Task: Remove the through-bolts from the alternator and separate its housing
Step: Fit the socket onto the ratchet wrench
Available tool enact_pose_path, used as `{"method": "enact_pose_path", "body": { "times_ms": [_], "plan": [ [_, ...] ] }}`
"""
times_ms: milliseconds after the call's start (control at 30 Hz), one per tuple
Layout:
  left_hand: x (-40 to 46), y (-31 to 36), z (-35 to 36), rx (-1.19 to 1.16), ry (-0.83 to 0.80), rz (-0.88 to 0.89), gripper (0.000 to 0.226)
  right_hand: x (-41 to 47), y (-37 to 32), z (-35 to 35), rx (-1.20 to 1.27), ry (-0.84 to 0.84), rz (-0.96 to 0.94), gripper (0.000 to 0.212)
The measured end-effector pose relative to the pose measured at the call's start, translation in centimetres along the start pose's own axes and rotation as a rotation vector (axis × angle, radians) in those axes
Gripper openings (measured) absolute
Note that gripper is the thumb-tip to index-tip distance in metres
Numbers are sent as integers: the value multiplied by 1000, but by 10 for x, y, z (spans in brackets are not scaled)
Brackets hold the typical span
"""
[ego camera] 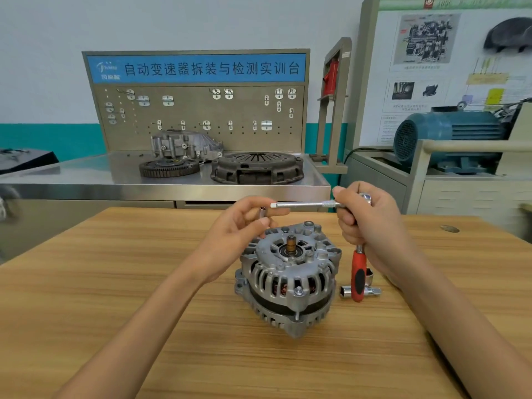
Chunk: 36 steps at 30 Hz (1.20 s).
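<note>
Left hand (pixel 240 226): pinches a small socket (pixel 262 212) above the alternator, near the extension's free end.
Alternator (pixel 288 277): sits mid-tabletop (pixel 115 283), shaft up, housing halves joined; one bolt (pixel 298 291) shows on the near flange. Cast metal, likely heavy, rigid, ribbed; best steadied by the outer rim, away from the copper windings.
Extension (pixel 302 205): slim steel bar, level, likely slick.
Ratchet (pixel 358 279): red handle hangs down.
Right hand (pixel 365 217): closed around the ratchet head.
Spare sockets (pixel 371 290): on tabletop, beside the handle.
</note>
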State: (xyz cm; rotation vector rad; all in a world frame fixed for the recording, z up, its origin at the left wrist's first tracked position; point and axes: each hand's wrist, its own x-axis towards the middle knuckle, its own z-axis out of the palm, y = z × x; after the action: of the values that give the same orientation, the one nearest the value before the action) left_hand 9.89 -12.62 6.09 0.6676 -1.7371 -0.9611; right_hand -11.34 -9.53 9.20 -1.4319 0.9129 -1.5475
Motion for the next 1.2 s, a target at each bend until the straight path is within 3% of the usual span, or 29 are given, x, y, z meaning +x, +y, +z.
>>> {"method": "enact_pose_path", "body": {
  "times_ms": [400,533,600,733,800,867,933,1033,1200],
  "plan": [
    [-11,2,4,107,17,64,36,-12,-5,7,-130,24,-52,29],
    [-10,0,2,103,19,45,29,-13,-7,9,-131,35,-51,25],
    [-8,0,4,-81,102,-5,20,-14,-6,11,-120,39,-49,27],
    [-1,3,9,-792,237,-160,22,-16,-1,17,-194,46,-70,29],
    [0,5,12,-979,267,-201,17,-17,2,20,-237,62,-107,29],
    [1,7,15,-1058,283,-221,9,-17,3,21,-249,79,-135,28],
    [0,8,17,-1109,304,-233,28,-17,4,22,-248,94,-141,28],
    [1,10,19,-1160,326,-246,33,-17,5,24,-258,129,-164,27],
    [2,13,26,-1230,406,-278,35,-24,8,35,-413,177,-365,31]
  ]
}}
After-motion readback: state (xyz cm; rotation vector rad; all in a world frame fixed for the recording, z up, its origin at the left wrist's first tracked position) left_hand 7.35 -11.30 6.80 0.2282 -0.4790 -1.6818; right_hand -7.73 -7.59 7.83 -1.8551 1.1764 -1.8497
